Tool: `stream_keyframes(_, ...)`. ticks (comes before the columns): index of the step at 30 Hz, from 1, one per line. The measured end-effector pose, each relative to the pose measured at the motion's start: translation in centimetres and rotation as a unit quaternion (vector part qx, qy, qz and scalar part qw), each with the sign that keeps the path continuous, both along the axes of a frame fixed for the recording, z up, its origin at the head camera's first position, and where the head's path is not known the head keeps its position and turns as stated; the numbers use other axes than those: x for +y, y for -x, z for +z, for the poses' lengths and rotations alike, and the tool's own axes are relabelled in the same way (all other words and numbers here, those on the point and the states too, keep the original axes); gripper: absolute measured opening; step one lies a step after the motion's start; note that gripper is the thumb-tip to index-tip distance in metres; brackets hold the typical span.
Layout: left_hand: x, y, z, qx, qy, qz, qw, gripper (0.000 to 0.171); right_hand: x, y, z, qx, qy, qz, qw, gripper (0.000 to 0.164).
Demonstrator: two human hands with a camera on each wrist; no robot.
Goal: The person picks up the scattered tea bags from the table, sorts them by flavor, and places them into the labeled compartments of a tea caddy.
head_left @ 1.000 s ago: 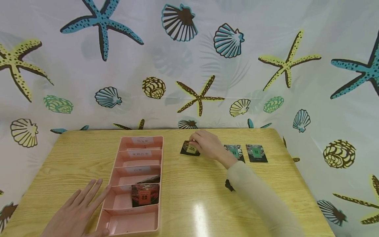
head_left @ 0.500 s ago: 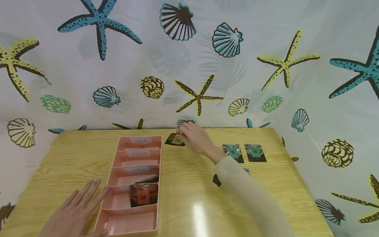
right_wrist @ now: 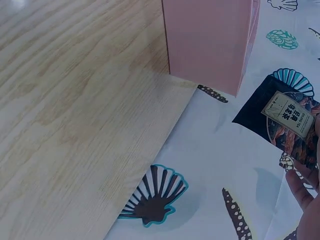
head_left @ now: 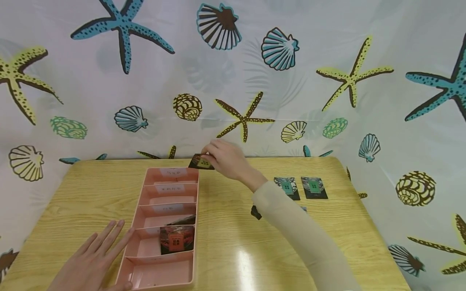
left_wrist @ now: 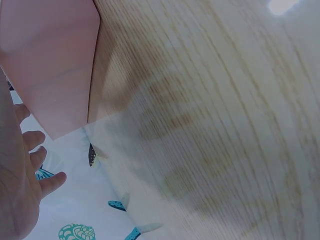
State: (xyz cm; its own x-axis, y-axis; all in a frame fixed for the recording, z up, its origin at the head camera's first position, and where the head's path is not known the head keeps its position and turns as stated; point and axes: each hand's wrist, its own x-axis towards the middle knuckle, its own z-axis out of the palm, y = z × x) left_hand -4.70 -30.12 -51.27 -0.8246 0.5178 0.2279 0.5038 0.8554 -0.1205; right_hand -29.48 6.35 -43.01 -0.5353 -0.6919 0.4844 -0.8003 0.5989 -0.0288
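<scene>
- The right hand (head_left: 226, 159) pinches the oolong packet (head_left: 201, 161) between thumb and fingers.
- That packet, black with a pale yellow label, juts out from the fingertips to the left of the right hand, near the far right corner of the box (head_left: 162, 271); in the right wrist view it shows against the curtain (head_left: 233, 76), apart from the box wall.
- The left hand (head_left: 92, 256) lies with fingers straight and spread at the box's left side, index fingertip at the rim and thumb by the near corner.
- The pink box stands just right of the left hand, its row of five compartments running away from the person towards the right hand's far side of the table (head_left: 225, 246).
- Directly right of the left hand's fingers, the red packet (head_left: 177, 239) sits in the second compartment from the near end.
- One compartment farther from the left hand, a dark packet (head_left: 183, 219) leans tilted at the right end.
- Right of the right hand, two green packets (head_left: 314, 187) lie side by side, apart.
- Nearer the person than the right hand, a small black thing (head_left: 256, 212) shows beside the sleeve (head_left: 298, 232), partly hidden.
</scene>
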Motion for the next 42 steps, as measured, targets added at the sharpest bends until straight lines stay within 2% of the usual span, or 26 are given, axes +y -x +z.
stream_keyframes(9, -0.1, 0.0, 0.0, 0.000, -0.004, 0.000, 1.0000, 0.122, -2.6, 0.1, 0.0, -0.012, -0.022, 0.025, 0.999, 0.018)
stream_keyframes(16, -0.1, -0.1, -0.1, -0.017, -0.002, 0.007, 0.9998, 0.119, -4.4, -0.4, -0.3, -0.041, -0.031, 0.036, 0.998, 0.019)
stream_keyframes(20, -0.1, -0.1, -0.1, -0.014, -0.005, 0.006, 0.9999, 0.120, -5.2, -0.7, -0.6, -0.048, -0.041, 0.040, 0.997, 0.021)
stream_keyframes(35, 0.1, -0.1, -0.1, -0.005, -0.003, 0.008, 1.0000, 0.120, -6.5, -0.8, -3.5, -0.078, -0.137, 0.018, 0.987, 0.028)
stream_keyframes(42, 0.0, -0.1, 0.0, 0.000, -0.011, 0.001, 0.9999, 0.120, -6.9, -0.7, -4.1, -0.074, -0.150, 0.006, 0.986, 0.028)
